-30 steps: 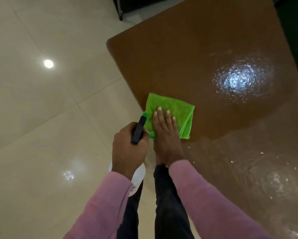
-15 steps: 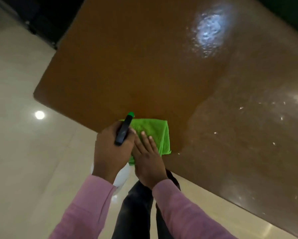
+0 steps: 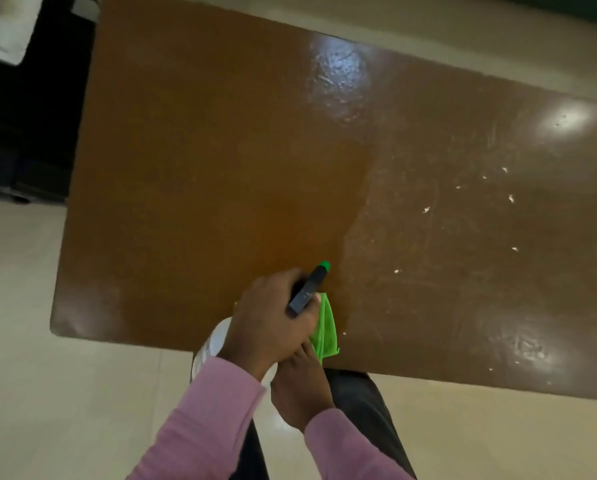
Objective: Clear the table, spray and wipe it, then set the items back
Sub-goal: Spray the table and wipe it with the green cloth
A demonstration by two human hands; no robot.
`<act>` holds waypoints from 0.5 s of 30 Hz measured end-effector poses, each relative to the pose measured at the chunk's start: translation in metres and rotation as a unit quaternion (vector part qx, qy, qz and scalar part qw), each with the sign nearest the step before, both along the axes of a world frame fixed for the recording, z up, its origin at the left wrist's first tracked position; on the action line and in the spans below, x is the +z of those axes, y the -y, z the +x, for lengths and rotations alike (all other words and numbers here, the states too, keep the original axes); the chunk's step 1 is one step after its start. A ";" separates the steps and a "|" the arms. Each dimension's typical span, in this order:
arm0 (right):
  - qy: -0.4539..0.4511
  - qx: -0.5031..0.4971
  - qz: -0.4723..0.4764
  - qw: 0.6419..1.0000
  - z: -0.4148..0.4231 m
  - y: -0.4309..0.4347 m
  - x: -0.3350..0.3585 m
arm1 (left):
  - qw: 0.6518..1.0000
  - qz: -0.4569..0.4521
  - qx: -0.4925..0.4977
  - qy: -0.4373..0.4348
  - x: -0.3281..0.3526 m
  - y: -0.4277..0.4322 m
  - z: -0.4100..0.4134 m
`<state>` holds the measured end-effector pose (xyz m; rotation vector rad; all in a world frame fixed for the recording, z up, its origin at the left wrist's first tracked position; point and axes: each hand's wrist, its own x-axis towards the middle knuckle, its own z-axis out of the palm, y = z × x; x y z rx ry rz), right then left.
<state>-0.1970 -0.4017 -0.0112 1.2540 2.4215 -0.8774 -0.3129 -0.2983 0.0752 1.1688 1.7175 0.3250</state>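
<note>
We look down on a brown table (image 3: 203, 161) that fills most of the frame, its near edge running from the lower left toward the right edge. Our left hand (image 3: 273, 320), just below the centre of the frame, is clenched around the neck of a spray bottle (image 3: 309, 289); the dark spray head with its green nozzle tip points up and to the right over the tabletop, and the white body of the bottle shows below the hand, off the table's near edge. Our right hand (image 3: 300, 389) sits just beneath the left one, partly hidden by it, and presses on a bright green cloth (image 3: 326, 330) at the near edge of the table; its fingers are covered by the left hand, so we cannot tell whether it grips the cloth or lies flat on it. Only a folded strip of the cloth shows, to the right of the left hand.

Both our sleeves (image 3: 207, 417) are pink and run up from the bottom of the frame. Dark trousers (image 3: 359, 403) show between them, below the table edge.

The left part of the tabletop looks an even, matt orange-brown. The right part is darker and glossy, with bright light reflections at the upper centre and far right, and small white specks (image 3: 426, 210) scattered over it. A pale tiled floor (image 3: 20, 341) lies at the lower left and beyond the far edge at the top. Dark furniture (image 3: 20, 140) fills the upper left corner.
</note>
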 end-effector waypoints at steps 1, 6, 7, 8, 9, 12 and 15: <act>-0.010 -0.024 0.009 1.000 -0.004 0.004 0.002 | 1.000 0.001 -0.024 0.009 0.000 -0.004 0.002; -0.072 -0.313 0.072 0.944 -0.054 0.020 -0.001 | 0.987 0.024 -0.154 0.028 -0.011 -0.018 0.002; -0.090 -0.368 0.087 0.921 -0.070 0.016 0.005 | 0.983 0.027 -0.180 0.031 -0.011 -0.020 -0.001; -0.095 -0.404 0.096 0.905 -0.084 0.013 0.007 | 0.978 0.028 -0.206 0.033 -0.010 -0.022 -0.003; -0.091 -0.424 0.094 0.896 -0.095 0.012 0.005 | 0.972 0.027 -0.230 0.032 -0.010 -0.022 -0.005; -0.052 -0.329 0.089 0.939 -0.089 0.020 -0.002 | 0.956 0.027 -0.290 0.027 -0.012 -0.026 -0.010; 0.003 -0.246 0.080 0.966 -0.041 0.028 -0.026 | 0.942 0.019 -0.332 0.035 -0.014 -0.028 -0.011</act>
